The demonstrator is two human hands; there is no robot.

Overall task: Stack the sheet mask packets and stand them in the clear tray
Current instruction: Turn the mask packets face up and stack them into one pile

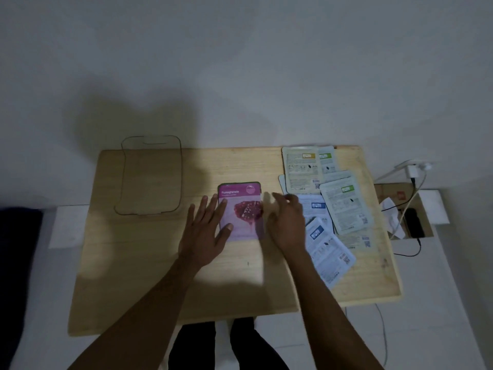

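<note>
At the table's middle, your left hand is lying spread flat, thumb and forefinger touching the pink packet, your right hand is hovering loosely spread beside it, scattered packets are overlapping further right, clear tray is sitting far left.

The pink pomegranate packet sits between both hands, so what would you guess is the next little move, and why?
Probably the right hand reaches for one of the loose packets scattered to its right and lays it on the pink packet, which the left hand steadies. The pile looks barely begun, and the clear tray holds nothing yet.
</note>
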